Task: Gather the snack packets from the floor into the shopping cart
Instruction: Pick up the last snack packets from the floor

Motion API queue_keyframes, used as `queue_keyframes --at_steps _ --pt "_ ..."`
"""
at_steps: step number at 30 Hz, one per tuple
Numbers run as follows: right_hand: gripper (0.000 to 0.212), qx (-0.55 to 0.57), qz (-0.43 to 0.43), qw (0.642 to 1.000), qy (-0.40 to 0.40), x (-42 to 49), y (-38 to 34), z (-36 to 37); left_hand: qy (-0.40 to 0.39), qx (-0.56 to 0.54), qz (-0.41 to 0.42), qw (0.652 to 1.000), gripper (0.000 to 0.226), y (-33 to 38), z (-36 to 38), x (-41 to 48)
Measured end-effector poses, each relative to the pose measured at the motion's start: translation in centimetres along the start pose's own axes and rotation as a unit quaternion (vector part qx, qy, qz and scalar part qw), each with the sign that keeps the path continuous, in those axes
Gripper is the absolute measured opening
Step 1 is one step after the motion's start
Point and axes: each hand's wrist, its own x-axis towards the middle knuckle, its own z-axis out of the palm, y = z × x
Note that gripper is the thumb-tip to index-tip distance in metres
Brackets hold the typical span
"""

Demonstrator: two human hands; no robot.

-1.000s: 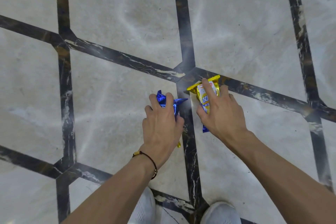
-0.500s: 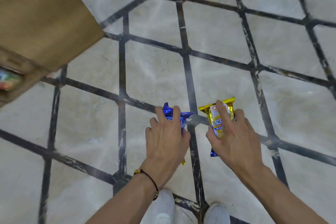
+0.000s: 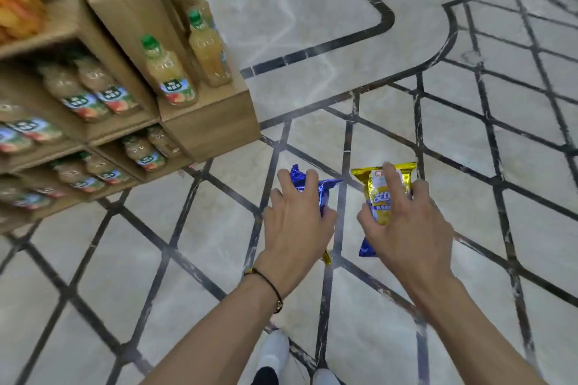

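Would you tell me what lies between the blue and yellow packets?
In the head view, only bare floor with a dark inlay line shows between the blue packet, held by the left hand, and the yellow packet, held by the right hand.

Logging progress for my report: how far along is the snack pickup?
Done: no packet lies on the visible floor. In hand: the left hand grips a blue packet, the right hand a yellow packet, both held clear of it. Left: dropping them into the shopping cart, which is not in view.
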Motion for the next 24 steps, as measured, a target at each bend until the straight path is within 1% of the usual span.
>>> queue_keyframes --at_steps 2,5,7,10,13,17,21,24 --pt "0.069 0.012 -0.007 1.0 0.006 -0.5 -1.3 -4.8 0.016 -0.007 -0.014 1.0 0.049 1.2 -4.7 -1.6" --pt "0.068 0.031 -0.047 0.998 0.024 -1.3 -3.5 -11.5 0.043 -0.014 -0.034 0.998 0.047 2.4 -11.5 -4.2" --pt "0.067 0.038 -0.078 0.996 0.03 -2.1 -5.1 -15.3 0.076 -0.016 -0.061 0.995 0.048 3.0 -15.7 -5.9" --pt "0.067 0.051 -0.116 0.992 0.028 -3.7 -7.8 -19.3 0.13 -0.029 -0.116 0.984 0.048 3.5 -21.2 -8.7" --pt "0.067 0.061 -0.181 0.981 0.023 -5.7 -11.1 -21.5 0.172 -0.034 -0.149 0.973 0.045 2.8 -25.6 -11.5" --pt "0.069 0.063 -0.242 0.968 0.012 -8.0 -16.1 -23.8 0.213 -0.024 -0.207 0.955 0.044 -0.8 -30.7 -15.9" --pt "0.066 0.093 -0.297 0.95 -0.002 -11.2 -21.8 -24.7 0.255 0.001 -0.277 0.926 0.043 -7.6 -35.6 -21.7" --pt "0.067 0.105 -0.352 0.93 -0.006 -14.6 -27.1 -24.6 0.275 0.01 -0.337 0.9 0.039 -13.1 -38.4 -27.2"
